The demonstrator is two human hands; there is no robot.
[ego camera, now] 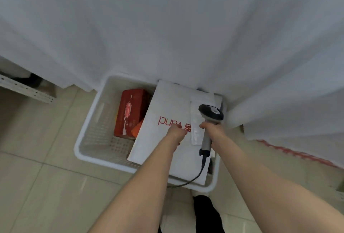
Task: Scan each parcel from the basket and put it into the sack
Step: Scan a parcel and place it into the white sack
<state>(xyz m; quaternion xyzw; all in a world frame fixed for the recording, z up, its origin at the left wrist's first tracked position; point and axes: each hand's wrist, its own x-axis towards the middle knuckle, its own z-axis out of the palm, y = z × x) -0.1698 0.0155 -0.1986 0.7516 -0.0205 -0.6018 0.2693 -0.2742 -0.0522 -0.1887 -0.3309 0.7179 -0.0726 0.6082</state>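
Observation:
A white plastic basket (93, 126) stands on the tiled floor below me. A large flat white parcel (167, 106) with red lettering lies tilted across its right half, a pale label strip near its right side. My left hand (176, 133) rests on the parcel's middle; its fingers are hidden from me. My right hand (211, 127) grips the handle of a black and grey barcode scanner (211, 114), whose head hovers over the label strip. A red box (131, 111) and an orange packet (137, 128) lie in the basket to the left of the parcel.
White cloth (186, 28) hangs across the whole upper view and reaches the basket's far rim. A perforated metal shelf edge (26, 89) juts in at the left. The scanner's black cable (193, 177) loops over the near rim. A dark shoe (206, 212) shows below.

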